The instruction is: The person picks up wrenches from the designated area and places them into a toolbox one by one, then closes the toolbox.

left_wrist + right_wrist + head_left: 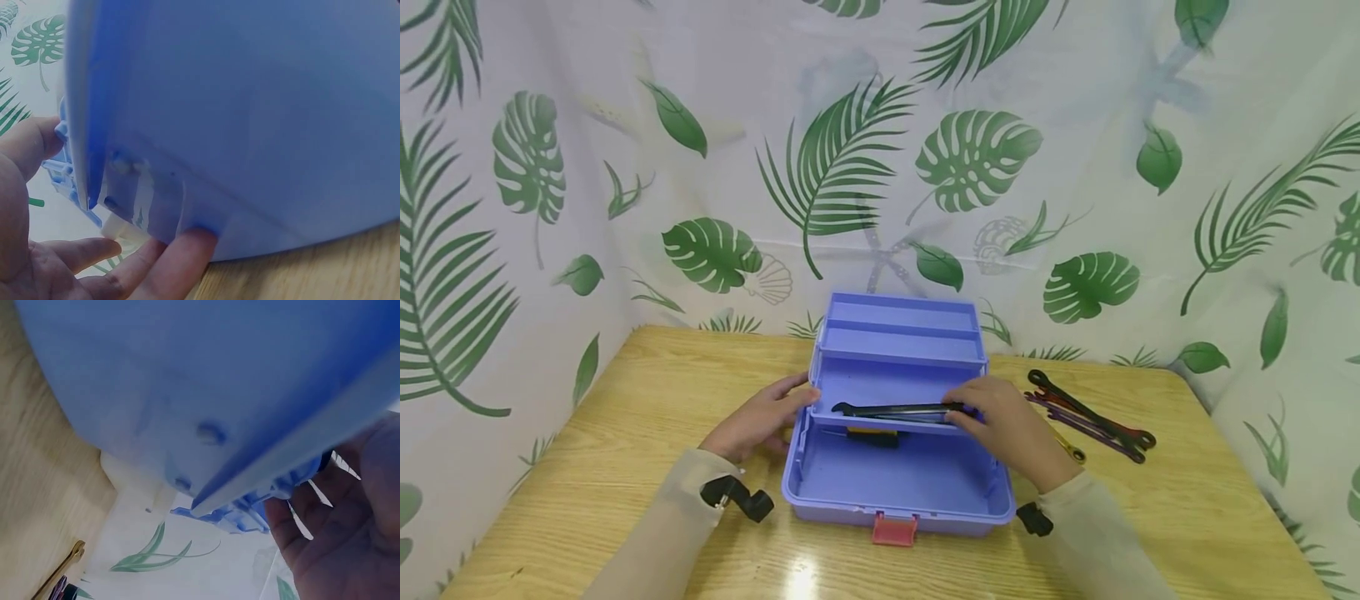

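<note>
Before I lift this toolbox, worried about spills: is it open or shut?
Open: the toolbox has its trays raised, leaving much of the lower compartment uncovered.

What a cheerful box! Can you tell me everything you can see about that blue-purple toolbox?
The toolbox is blue-purple and looks like plastic. It stands open on the wooden table, its pink latch unfastened in front. Behind the lower compartment, which holds a partly hidden yellow and black tool, rise stepped trays; the front one bears a black wrench. The left hand touches the box's left side; the right hand grips the wrench near that tray's right end.
</note>
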Action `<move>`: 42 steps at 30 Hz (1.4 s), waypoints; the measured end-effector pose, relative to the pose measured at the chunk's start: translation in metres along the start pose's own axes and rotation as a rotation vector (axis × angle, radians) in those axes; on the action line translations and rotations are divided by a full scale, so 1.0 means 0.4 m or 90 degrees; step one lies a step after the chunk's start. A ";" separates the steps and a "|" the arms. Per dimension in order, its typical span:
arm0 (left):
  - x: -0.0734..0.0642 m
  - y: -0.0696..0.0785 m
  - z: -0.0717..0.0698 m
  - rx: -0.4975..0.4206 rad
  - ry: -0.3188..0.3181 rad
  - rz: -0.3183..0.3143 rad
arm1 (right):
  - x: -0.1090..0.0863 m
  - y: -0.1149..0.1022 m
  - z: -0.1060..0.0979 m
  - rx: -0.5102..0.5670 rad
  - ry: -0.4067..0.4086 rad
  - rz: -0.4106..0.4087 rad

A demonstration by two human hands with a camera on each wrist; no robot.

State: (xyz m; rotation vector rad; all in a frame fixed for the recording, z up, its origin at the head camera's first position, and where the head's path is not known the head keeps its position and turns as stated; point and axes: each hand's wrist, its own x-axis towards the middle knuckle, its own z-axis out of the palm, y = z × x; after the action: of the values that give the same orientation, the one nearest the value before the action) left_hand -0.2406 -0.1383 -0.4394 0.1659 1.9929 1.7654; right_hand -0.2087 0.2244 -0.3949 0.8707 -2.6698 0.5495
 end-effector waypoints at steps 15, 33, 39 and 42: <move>0.003 -0.004 -0.001 -0.010 0.007 -0.004 | -0.012 0.023 -0.004 0.106 -0.071 0.041; 0.010 -0.014 0.001 -0.024 0.010 -0.006 | -0.165 0.190 -0.080 -0.060 0.216 0.244; 0.009 -0.014 0.003 -0.033 0.007 -0.008 | -0.198 0.223 -0.101 -0.053 0.016 0.443; 0.009 -0.014 0.004 -0.032 0.006 -0.006 | -0.209 0.237 -0.101 -0.024 -0.105 0.506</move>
State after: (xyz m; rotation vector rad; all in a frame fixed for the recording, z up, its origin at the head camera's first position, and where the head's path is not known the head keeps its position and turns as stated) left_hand -0.2419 -0.1365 -0.4457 0.1326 1.9513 1.8117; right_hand -0.1957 0.3548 -0.4156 -0.2158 -3.1051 0.5944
